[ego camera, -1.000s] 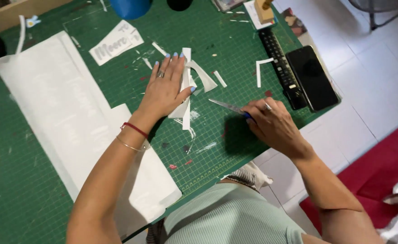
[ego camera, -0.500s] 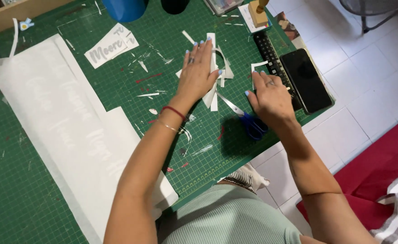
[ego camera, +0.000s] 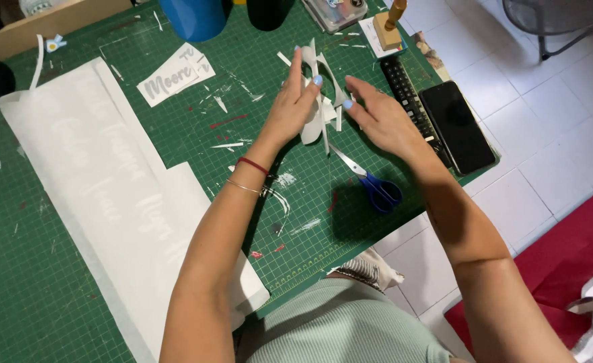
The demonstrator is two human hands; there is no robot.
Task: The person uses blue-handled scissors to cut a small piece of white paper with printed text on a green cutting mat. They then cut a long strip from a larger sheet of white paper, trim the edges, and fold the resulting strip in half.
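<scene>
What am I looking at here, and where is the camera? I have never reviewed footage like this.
The camera sits on a person's head and looks down at their own two bare hands over a green gridded cutting mat. The left hand and the right hand gather white paper offcuts between them. Blue-handled scissors lie on the mat, touched by neither hand. A long white sheet with pale lettering lies to the left. A black remote control and a black phone rest at the mat's right edge.
</scene>
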